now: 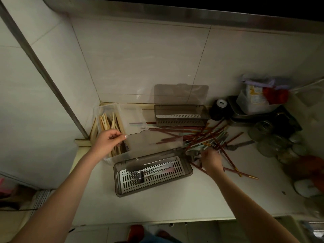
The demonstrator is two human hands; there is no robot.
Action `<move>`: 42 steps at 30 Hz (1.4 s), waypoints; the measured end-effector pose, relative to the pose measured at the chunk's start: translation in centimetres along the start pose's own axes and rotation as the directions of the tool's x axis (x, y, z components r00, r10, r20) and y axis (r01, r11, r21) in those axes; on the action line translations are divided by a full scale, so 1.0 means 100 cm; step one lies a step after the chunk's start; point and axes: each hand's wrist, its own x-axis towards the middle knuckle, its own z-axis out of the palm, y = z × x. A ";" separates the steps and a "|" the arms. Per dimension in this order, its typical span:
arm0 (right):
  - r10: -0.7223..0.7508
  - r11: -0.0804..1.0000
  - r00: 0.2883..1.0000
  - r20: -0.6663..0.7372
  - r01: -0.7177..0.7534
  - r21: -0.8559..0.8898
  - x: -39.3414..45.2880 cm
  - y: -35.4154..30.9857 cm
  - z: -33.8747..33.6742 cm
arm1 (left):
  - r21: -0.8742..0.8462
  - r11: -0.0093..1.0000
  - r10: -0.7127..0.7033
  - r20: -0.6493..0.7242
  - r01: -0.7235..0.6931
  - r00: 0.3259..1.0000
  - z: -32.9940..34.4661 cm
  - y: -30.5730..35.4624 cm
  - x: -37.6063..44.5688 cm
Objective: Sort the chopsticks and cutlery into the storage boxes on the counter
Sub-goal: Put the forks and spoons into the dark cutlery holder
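A clear box in the corner holds several pale wooden chopsticks. My left hand hovers over that box, fingers curled with the thumb and forefinger pinched; I cannot make out anything in it. A grey box with a slotted white tray lies in front, holding a metal spoon or fork and a pale utensil. My right hand reaches into a loose pile of dark red chopsticks and cutlery to the right, fingers closed among them. A second grey box stands open by the wall.
Glass jars, a black bottle, metal trays and a plastic tub with packets crowd the right side. A knife lies beyond the pile. The tiled wall meets the counter at the corner on the left.
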 end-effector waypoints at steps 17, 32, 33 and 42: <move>-0.342 0.717 0.868 0.359 0.488 -0.498 0.036 0.006 0.016 | -0.031 0.999 -0.046 -0.071 0.044 0.996 -0.006 -0.006 -0.012; -0.176 0.718 0.906 0.385 0.386 -0.579 0.042 0.011 0.009 | -0.004 0.999 -0.036 -0.081 0.036 0.996 -0.004 -0.005 -0.013; -0.238 0.681 0.897 0.372 0.427 -0.595 0.042 0.010 0.007 | 0.000 0.999 -0.034 -0.081 0.034 0.996 -0.004 -0.005 -0.013; -0.547 0.531 0.714 0.437 0.699 -0.479 0.033 0.001 0.003 | 0.007 1.000 -0.029 -0.079 0.030 0.996 -0.005 -0.004 -0.011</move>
